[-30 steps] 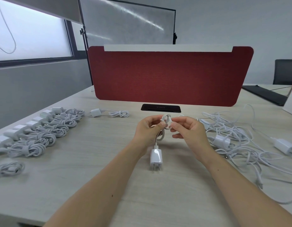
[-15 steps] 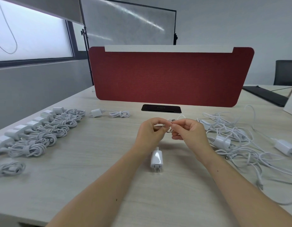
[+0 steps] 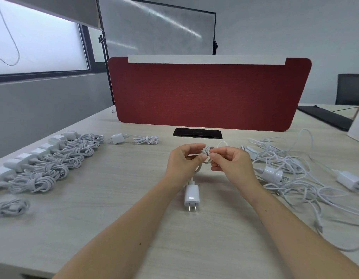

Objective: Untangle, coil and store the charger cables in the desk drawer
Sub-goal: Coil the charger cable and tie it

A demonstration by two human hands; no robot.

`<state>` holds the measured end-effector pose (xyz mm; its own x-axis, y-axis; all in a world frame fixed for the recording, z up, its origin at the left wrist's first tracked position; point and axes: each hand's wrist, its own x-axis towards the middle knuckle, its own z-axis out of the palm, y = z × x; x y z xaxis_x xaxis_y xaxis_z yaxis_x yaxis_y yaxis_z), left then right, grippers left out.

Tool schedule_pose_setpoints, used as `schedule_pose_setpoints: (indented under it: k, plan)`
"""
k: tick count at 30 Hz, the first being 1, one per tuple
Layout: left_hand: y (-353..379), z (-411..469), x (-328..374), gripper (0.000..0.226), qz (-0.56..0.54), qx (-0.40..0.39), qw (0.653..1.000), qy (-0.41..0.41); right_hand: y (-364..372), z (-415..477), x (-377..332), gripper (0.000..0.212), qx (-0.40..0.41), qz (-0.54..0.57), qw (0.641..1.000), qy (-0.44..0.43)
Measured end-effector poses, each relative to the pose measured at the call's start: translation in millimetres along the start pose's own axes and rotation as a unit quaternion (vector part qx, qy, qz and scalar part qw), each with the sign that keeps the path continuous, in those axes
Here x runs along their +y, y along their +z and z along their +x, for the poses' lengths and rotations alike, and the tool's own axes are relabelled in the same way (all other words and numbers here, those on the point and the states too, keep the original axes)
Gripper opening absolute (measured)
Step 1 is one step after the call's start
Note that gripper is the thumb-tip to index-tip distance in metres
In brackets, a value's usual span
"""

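Observation:
My left hand (image 3: 183, 162) and my right hand (image 3: 231, 163) are together above the middle of the desk, both pinching a small white coiled cable (image 3: 207, 153) between their fingertips. From the coil a short length of cable drops to its white plug adapter (image 3: 191, 195), which lies on the desk with its two prongs pointing toward me. Most of the coil is hidden by my fingers. No drawer is in view.
Several coiled chargers (image 3: 53, 160) lie in a row on the left, one more (image 3: 138, 139) further back. A tangled heap of white cables and adapters (image 3: 291, 174) covers the right side. A red divider panel (image 3: 208, 93) and a black cable hatch (image 3: 197, 132) are behind my hands.
The coil has shrunk into a tight bundle between my fingertips. The adapter slid slightly away from me on the desk. My hands have closed together around the coil.

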<state>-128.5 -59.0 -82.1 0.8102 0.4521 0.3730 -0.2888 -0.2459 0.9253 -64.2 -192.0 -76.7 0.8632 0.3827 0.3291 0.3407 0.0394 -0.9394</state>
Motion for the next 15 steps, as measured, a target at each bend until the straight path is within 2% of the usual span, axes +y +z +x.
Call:
schedule_pose_setpoints:
  k: [15]
  plan:
    - [1.1,-3.7,0.0,0.029,0.030,0.004,0.999,0.030,-1.2,1.0,2.6,0.011,0.012,-0.007,1.000,0.009]
